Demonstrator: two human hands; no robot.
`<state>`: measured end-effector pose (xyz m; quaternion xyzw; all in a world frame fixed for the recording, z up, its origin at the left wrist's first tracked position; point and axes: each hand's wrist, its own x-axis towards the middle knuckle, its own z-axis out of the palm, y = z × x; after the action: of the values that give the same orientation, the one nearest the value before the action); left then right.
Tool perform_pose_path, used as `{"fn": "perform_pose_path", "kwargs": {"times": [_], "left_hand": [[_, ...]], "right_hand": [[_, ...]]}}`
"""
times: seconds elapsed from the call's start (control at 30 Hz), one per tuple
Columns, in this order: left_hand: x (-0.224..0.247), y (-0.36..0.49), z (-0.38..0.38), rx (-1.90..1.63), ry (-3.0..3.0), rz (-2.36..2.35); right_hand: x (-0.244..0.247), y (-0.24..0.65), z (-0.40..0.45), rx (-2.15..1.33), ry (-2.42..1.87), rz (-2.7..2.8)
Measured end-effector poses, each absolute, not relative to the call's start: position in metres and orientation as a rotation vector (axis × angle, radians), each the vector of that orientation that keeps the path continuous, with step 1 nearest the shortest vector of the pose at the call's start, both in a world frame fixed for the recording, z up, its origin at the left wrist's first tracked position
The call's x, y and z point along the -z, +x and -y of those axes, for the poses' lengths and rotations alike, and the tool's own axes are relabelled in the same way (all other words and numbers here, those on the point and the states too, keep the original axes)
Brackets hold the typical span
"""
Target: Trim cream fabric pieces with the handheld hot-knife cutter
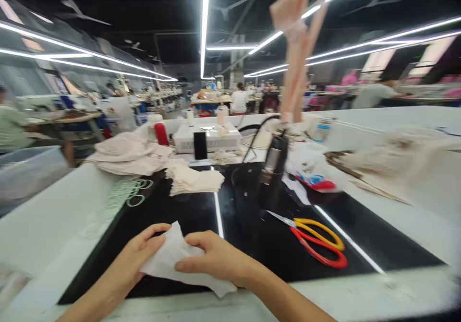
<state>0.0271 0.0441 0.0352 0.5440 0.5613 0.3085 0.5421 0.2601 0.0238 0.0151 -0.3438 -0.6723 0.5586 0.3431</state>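
A white piece of cloth [173, 259] is stretched between my hands, low over the front of the black work surface [241, 255]. My left hand [135, 257] grips its left side, thumb on top. On the right part of it, my right hand [212, 257] pinches with thumb and fingers, and a corner hangs down below that hand. Scissors [317, 240] with one yellow and one red handle loop lie to the right, apart from my hands. Beyond the hands sits a small stack of cream fabric pieces [194, 179].
A black upright device [274, 166] with a cable stands mid-table. Pale fabric [131, 153] is heaped at the back left, beside green cord loops [124, 195]. A phone [200, 145] leans before a white box [207, 137]. A plastic bag [313, 168] lies at right.
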Motion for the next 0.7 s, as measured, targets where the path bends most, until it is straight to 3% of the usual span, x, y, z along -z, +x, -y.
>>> {"fn": "perform_pose_path", "kwargs": {"times": [0.3,0.57,0.7], "left_hand": [[-0.070,0.041,-0.076,-1.014,1.463,-1.311],[-0.115,0.078,-0.175,-1.188,1.795,-1.253],[-0.112,0.089,-0.226,-1.172,1.897,-1.325]], "right_hand": [[-0.023,0.278,-0.064,-1.208,-1.096,1.732],[-0.055,0.317,-0.149,-0.719,-1.190,1.440],[-0.060,0.325,-0.191,-0.506,-1.285,1.416]]}}
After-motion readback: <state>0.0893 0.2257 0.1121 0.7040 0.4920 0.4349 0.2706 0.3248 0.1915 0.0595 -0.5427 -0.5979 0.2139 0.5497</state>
